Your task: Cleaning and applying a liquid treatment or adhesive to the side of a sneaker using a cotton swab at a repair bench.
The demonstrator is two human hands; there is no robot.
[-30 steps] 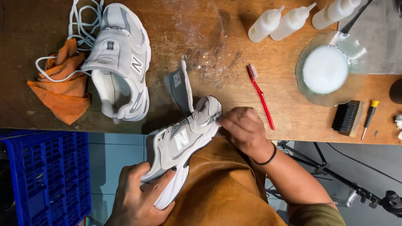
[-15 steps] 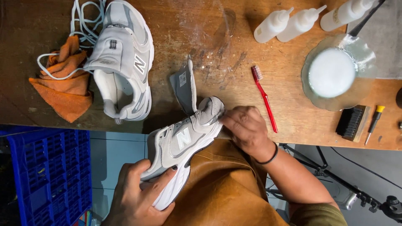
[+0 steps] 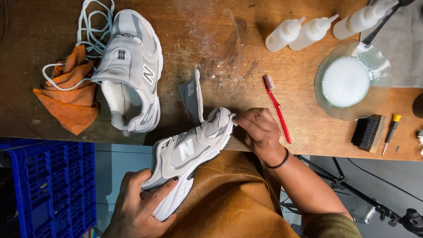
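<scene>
Hands (image 3: 260,132) grip sneaker (image 3: 189,152) beside red toothbrush (image 3: 276,107).

Orange cloth (image 3: 68,99), red toothbrush (image 3: 276,107), three squeeze bottles (image 3: 312,31), blue crate (image 3: 50,185)

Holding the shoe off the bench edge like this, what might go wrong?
The grey sneaker is held half off the wooden bench, only the left hand under its heel; a slipped grip may drop it. The right hand works by the toe, near the red toothbrush, which it might knock off the edge.
</scene>
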